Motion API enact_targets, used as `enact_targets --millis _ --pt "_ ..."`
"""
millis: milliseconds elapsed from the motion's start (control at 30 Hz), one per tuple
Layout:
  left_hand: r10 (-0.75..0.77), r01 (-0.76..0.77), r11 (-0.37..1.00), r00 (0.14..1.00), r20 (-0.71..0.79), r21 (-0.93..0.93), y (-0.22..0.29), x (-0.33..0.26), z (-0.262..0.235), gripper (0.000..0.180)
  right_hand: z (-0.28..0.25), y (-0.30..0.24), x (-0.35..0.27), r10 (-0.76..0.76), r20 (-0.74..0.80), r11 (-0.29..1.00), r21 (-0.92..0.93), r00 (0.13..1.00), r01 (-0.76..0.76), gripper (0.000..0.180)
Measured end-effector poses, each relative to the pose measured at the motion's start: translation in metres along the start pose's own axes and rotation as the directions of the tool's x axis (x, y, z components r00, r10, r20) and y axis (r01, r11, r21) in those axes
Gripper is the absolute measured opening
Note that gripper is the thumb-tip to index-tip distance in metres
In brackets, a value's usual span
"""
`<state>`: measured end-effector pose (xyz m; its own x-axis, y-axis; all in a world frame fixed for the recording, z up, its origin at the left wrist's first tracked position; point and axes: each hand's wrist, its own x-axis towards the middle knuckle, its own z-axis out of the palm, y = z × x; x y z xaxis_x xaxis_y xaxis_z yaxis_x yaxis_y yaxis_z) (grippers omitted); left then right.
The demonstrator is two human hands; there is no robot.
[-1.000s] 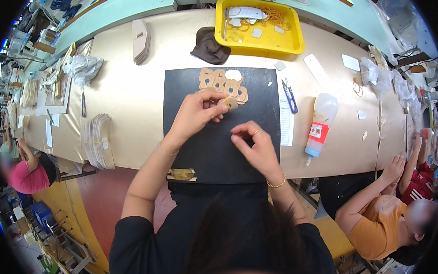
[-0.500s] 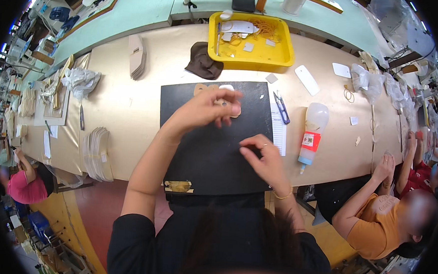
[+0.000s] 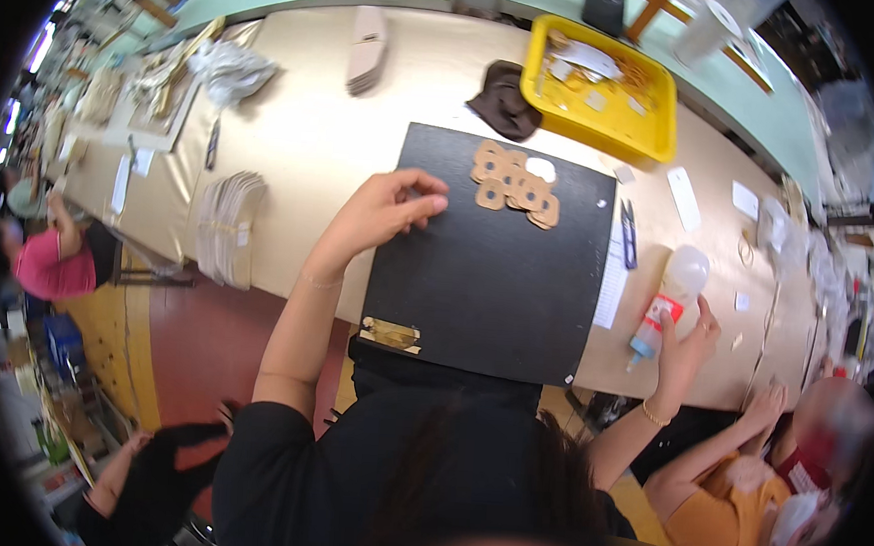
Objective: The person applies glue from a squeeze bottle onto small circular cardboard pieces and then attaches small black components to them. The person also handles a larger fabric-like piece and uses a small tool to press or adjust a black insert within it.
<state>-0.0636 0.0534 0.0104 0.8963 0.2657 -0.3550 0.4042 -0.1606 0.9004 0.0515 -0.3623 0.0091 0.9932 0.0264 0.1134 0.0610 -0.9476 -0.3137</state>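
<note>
My left hand (image 3: 389, 213) hovers over the left part of a black board (image 3: 476, 285), fingers loosely bent, with nothing seen between them. Toward the board's far edge lies a cluster of small tan rounded pieces (image 3: 508, 177) with dark centres, some overlapping. A white oval piece (image 3: 540, 168) rests at their edge. To the right of the board, my right hand (image 3: 688, 343) is on a clear squeeze bottle (image 3: 688, 271) with a red label and blue cap. Its thumb lies over the label and the fingers go round the far side. The bottle lies on its side, nozzle toward me.
Small blue-handled snips (image 3: 627, 235) lie on a printed sheet (image 3: 610, 289) right of the board. Beyond are a yellow tray (image 3: 605, 138) and a dark brown cloth (image 3: 505, 102). Stacked beige pieces (image 3: 230, 228) stand left. A co-worker in orange (image 3: 717, 515) sits at right.
My right hand has moved from above the board to the bottle. My left hand has drawn back from the tan pieces, uncovering them. The whole view has shifted and turned.
</note>
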Motion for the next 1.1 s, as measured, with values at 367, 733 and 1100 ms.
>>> enact_targets --millis 367,733,1100 --pt "0.383 0.212 0.709 0.685 -0.62 0.672 -0.023 0.166 -0.113 0.07 -0.002 -0.048 -0.004 -0.198 -0.046 0.966 0.16 0.979 0.203 0.041" --pt "0.282 -0.229 0.757 0.959 -0.01 -0.612 -0.009 0.114 -0.118 0.073 -0.003 -0.105 -0.012 -0.333 0.03 0.841 0.461 0.942 0.283 0.027" --pt "0.244 0.287 0.449 0.872 0.425 -0.846 0.031 -0.047 0.076 0.072 -0.014 -0.18 -0.034 -0.627 -0.225 0.403 0.725 0.746 0.558 0.022"
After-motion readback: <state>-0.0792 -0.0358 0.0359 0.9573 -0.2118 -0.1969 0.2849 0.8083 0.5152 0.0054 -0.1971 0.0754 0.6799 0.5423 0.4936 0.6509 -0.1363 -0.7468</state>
